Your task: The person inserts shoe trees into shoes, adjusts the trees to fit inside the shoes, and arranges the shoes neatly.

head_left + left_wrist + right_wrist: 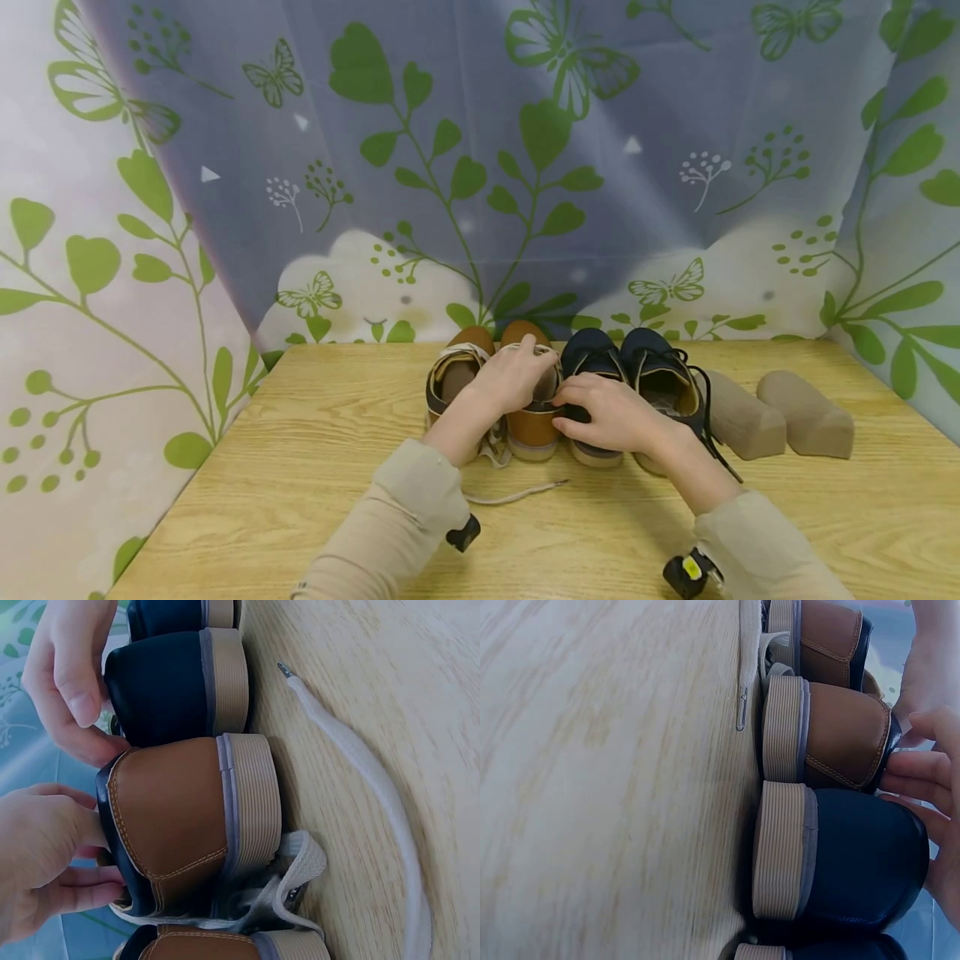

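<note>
Two brown shoes and two navy shoes stand side by side, heels toward me. My left hand (513,375) is over the right-hand brown shoe (534,437), its fingers gripping at the collar and opening; some fingertips are hidden. My right hand (611,414) hovers over the left navy shoe (592,343), fingers loosely bent. In the right wrist view its fingertips meet the collars where the brown shoe (847,735) and navy shoe (862,859) adjoin. The other brown shoe (474,335) sits at the left, and the second navy shoe (651,343) at the right.
A pale flat lace (517,497) lies on the wooden table (337,417) behind the heels, its tip pointing right. Two beige moulded shoe inserts (750,425) rest right of the navy pair. Dark laces hang off the right navy shoe. Patterned cloth backs the table.
</note>
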A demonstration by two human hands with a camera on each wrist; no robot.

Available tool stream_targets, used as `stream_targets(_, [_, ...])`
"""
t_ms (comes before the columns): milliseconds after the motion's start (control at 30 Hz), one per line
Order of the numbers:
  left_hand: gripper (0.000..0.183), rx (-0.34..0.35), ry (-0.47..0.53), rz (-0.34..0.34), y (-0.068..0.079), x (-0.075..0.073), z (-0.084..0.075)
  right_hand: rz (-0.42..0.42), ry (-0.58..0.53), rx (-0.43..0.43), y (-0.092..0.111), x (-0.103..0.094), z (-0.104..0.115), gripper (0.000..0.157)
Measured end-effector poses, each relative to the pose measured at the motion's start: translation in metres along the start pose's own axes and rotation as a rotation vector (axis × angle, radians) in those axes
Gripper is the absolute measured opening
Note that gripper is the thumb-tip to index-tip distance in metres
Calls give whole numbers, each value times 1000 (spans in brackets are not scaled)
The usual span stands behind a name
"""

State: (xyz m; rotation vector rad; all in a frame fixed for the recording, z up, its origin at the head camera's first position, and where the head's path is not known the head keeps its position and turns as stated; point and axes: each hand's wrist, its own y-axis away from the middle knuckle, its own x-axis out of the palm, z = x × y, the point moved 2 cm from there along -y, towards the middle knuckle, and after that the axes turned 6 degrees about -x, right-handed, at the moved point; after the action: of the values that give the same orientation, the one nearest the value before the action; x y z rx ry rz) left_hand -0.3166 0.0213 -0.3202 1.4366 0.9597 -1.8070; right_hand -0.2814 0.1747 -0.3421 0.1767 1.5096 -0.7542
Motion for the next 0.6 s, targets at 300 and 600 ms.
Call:
stream_targets(300, [42, 28, -91, 9, 4, -3, -1, -4, 5, -1, 1, 0, -1, 22])
stream_targets(600, [27, 109, -277, -164, 4, -4, 0, -22, -8, -15, 1, 1, 0, 22])
